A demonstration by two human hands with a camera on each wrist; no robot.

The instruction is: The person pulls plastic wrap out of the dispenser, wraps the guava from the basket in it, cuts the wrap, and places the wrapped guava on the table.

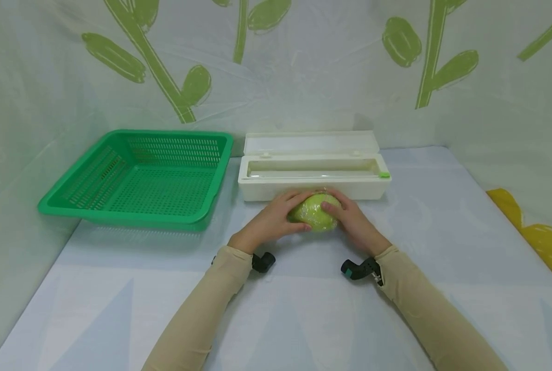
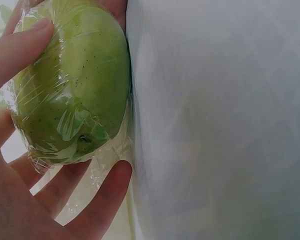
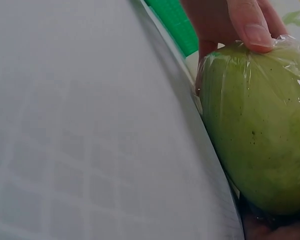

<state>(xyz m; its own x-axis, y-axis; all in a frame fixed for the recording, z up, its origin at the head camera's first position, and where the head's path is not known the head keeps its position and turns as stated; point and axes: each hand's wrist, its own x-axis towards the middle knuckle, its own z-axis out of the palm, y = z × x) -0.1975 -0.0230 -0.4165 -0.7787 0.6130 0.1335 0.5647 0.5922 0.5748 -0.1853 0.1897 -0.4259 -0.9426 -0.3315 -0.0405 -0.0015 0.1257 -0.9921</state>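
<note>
A green mango [image 1: 316,212], wrapped in clear cling film, sits on the table between the two hands. My left hand [image 1: 274,219] holds its left side, thumb at the near side and fingers around the far side. On the opposite side my right hand [image 1: 356,225] grips it, with the thumb on top of the film. In the left wrist view the wrapped mango [image 2: 77,85] shows dark specks and a small stem pit, and loose film bunches near the fingers. The right wrist view shows the mango's [image 3: 260,130] speckled side close to the table; part of the right hand is hidden.
Behind the hands stands a white cling film dispenser [image 1: 313,190] with its lid raised. To the left is a green slotted basket [image 1: 202,219]. A white cloth [image 1: 304,319] covers the table, and a leaf-patterned curtain [image 1: 313,82] hangs behind.
</note>
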